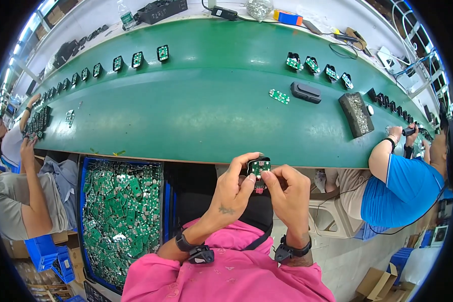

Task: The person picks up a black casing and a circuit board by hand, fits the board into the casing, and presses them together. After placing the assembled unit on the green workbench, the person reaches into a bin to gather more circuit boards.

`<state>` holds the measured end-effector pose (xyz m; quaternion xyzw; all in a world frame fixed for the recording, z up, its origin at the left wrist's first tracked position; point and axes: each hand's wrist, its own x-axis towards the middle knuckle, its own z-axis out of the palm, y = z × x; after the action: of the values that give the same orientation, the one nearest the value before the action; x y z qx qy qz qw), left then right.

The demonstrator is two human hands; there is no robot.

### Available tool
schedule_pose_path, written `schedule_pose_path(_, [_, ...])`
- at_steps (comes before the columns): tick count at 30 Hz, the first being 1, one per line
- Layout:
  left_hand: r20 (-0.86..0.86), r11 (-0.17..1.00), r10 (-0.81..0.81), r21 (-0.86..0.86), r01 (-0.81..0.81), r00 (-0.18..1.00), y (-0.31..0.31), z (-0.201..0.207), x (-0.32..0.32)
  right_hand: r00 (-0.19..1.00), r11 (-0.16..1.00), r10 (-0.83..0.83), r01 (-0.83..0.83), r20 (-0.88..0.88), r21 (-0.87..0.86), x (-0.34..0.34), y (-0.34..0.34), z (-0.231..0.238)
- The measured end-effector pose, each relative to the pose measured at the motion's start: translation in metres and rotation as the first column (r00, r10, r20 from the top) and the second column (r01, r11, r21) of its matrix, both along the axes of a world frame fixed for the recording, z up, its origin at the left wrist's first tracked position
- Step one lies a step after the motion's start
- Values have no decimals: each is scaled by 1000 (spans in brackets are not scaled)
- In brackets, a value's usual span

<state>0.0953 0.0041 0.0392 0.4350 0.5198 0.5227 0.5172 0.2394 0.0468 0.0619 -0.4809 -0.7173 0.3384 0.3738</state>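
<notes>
Both my hands hold a small black housing with a green circuit board (259, 167) in it, just off the near edge of the green bench. My left hand (233, 190) grips it from the left, its index finger curled over the top and the thumb at the board's side. My right hand (290, 190) pinches it from the right, the thumb tip pressed on the board's lower right part. A small red part (259, 191) shows below the board; whether it is joined on cannot be made out. My palms hide part of the housing.
On the green bench (186, 110) stand a row of boards in black housings (137, 59), a loose board (279, 96), a black case (306, 92) and a box of screws (356, 115). Left of me is a blue-rimmed bin (123, 158) full of boards. Co-workers sit on both sides.
</notes>
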Motion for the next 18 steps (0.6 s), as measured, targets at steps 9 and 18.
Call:
schedule_pose_path(9, [-201,957,154,273,-96,967,14,-18,5,997,998,-49,47,-63,-37,-2,3,-20])
schedule_pose_path(18, [-9,1000,11,26,-11,1000,13,-13,1,999,999,40,-40,-5,36,3,7,-28])
